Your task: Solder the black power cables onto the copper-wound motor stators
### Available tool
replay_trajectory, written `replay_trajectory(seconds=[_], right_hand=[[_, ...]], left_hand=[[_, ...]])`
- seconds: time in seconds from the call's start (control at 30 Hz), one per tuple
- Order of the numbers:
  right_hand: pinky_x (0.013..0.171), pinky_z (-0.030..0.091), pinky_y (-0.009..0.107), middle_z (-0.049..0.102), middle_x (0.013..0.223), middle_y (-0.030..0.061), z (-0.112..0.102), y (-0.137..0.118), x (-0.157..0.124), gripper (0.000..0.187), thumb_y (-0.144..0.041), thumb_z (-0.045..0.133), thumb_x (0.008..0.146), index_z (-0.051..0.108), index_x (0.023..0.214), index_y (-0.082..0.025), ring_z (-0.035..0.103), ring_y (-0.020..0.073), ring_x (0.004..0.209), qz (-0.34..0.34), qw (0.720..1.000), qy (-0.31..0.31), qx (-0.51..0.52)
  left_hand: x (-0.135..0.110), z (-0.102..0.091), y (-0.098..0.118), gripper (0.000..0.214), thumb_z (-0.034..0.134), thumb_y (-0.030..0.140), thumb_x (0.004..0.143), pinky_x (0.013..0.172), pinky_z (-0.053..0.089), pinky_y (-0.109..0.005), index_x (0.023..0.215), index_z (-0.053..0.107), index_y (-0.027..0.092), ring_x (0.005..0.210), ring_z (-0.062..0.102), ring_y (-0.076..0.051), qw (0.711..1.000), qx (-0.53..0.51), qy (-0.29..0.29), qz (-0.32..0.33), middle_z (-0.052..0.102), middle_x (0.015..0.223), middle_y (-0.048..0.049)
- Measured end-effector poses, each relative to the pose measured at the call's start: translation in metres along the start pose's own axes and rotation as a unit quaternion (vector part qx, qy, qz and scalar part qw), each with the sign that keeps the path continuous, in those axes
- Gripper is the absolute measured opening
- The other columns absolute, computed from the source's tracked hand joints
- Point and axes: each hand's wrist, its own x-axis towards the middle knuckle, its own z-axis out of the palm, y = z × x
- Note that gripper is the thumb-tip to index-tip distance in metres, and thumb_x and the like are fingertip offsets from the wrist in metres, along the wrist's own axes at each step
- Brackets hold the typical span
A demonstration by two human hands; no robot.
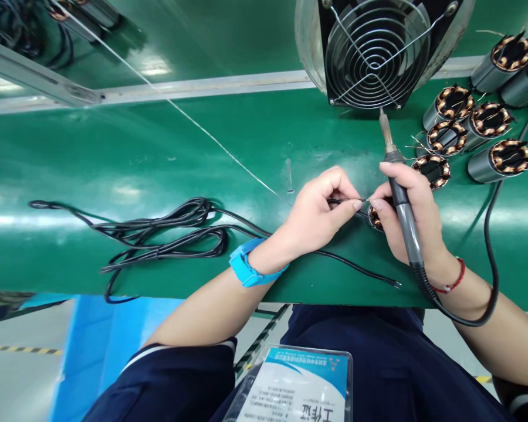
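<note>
My left hand (319,211) is closed, pinching a thin black wire (335,201) between thumb and fingers. Close against it, the thumb and a finger of my right hand (411,208) meet at the wire's bare end. A soldering iron (405,217) also rests in my right hand, its tip pointing up and away towards the fan. Partly hidden between the hands is a copper-wound motor stator (375,218). The bundled black cable (158,225) lies to the left and runs under my left wrist; one stripped cable end (393,283) shows near the table's front edge.
A fan with a wire guard (374,64) stands at the back of the green table (114,146). Several stators (493,120) with copper windings stand at the right. A white string (211,138) crosses the left side. The iron's cord (490,234) loops over my right forearm.
</note>
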Motion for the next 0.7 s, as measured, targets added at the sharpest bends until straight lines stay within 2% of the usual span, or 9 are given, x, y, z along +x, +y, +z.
replay_trajectory(seconds=[0.17, 0.27, 0.4, 0.57, 0.7], right_hand=[[0.076, 0.053, 0.036, 0.062, 0.087, -0.0027, 0.001, 0.001, -0.002, 0.041, -0.021, 0.055, 0.091, 0.044, 0.129, -0.030, 0.059, 0.0142, 0.075, 0.015, 0.998, 0.013, 0.053], [0.077, 0.053, 0.037, 0.062, 0.085, -0.0022, 0.002, 0.001, -0.002, 0.039, -0.023, 0.055, 0.091, 0.044, 0.129, -0.029, 0.060, 0.0155, 0.077, 0.012, 0.999, 0.016, 0.047], [0.079, 0.054, 0.040, 0.063, 0.085, -0.0014, 0.002, -0.001, -0.002, 0.037, -0.026, 0.053, 0.093, 0.044, 0.129, -0.030, 0.061, 0.0171, 0.075, 0.021, 0.999, 0.018, 0.033], [0.082, 0.052, 0.039, 0.063, 0.086, -0.0041, 0.001, -0.004, -0.001, 0.035, -0.024, 0.053, 0.093, 0.045, 0.126, -0.033, 0.061, 0.0153, 0.076, 0.011, 0.999, 0.030, 0.028], [0.082, 0.052, 0.040, 0.064, 0.088, -0.0032, 0.001, -0.003, 0.000, 0.035, -0.024, 0.051, 0.094, 0.044, 0.127, -0.032, 0.062, 0.0164, 0.080, 0.003, 1.000, 0.024, 0.006]], left_hand=[[-0.002, 0.002, -0.002, 0.010, 0.059, 0.017, 0.083, 0.059, 0.041, -0.023, 0.073, 0.055, 0.017, 0.065, 0.049, -0.010, 0.991, 0.097, 0.020, 0.090, 0.055, 0.072, 0.0006], [-0.003, 0.005, -0.004, 0.011, 0.056, 0.017, 0.087, 0.061, 0.041, -0.024, 0.076, 0.058, 0.017, 0.066, 0.050, -0.011, 0.979, 0.152, 0.041, 0.133, 0.055, 0.070, 0.0008], [-0.003, 0.009, -0.006, 0.014, 0.054, 0.019, 0.089, 0.062, 0.041, -0.024, 0.076, 0.059, 0.017, 0.064, 0.049, -0.011, 0.968, 0.175, 0.058, 0.168, 0.053, 0.066, 0.0017], [-0.001, 0.011, -0.008, 0.019, 0.050, 0.024, 0.091, 0.063, 0.042, -0.024, 0.075, 0.059, 0.017, 0.064, 0.051, -0.011, 0.976, 0.159, 0.040, 0.144, 0.057, 0.067, 0.0003], [0.004, 0.007, -0.009, 0.024, 0.049, 0.031, 0.091, 0.062, 0.043, -0.022, 0.075, 0.059, 0.016, 0.065, 0.054, -0.010, 0.997, 0.061, -0.034, 0.040, 0.062, 0.070, -0.0007]])
